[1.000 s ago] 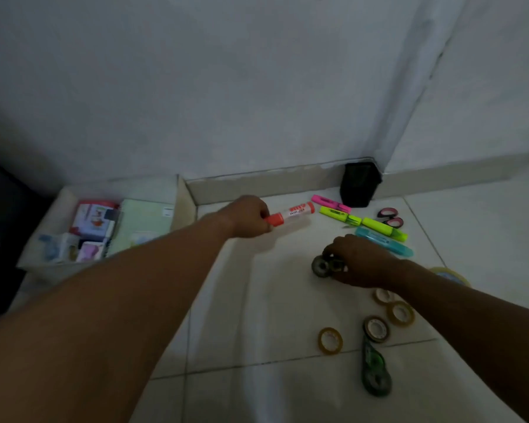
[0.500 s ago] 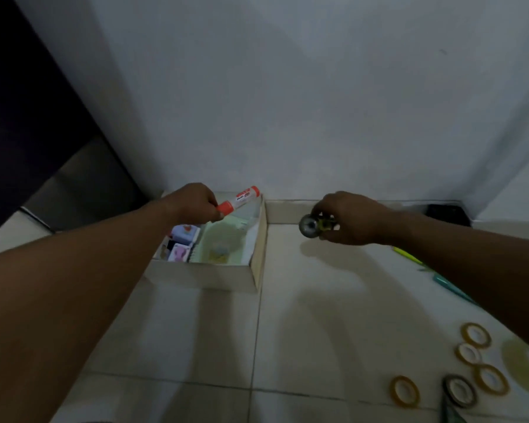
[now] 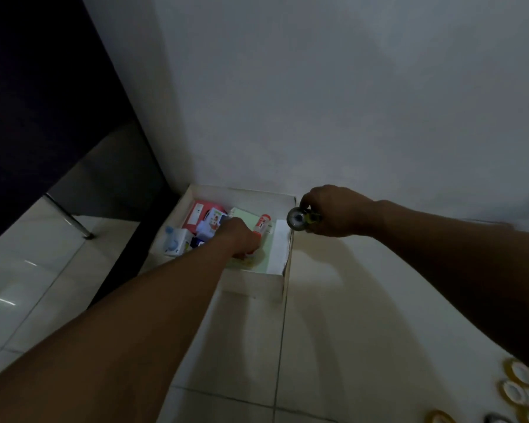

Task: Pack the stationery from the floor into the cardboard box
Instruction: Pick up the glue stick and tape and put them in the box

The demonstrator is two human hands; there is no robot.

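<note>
Holding red marker point(image 3: 261, 228) inside cardboard box point(image 3: 258, 280): left hand point(image 3: 237, 239) | right hand point(image 3: 333, 213) gripping tape rolls point(image 3: 300, 219) over box edge

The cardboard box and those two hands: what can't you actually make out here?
- Head view: the left hand and forearm cover part of the cardboard box floor.
- The right hand grips tape rolls; its fingers hide how many.
- Labels on the marker and small packs are too blurred to read.
- Floor tape rolls are cut by the lower right edge.
</note>
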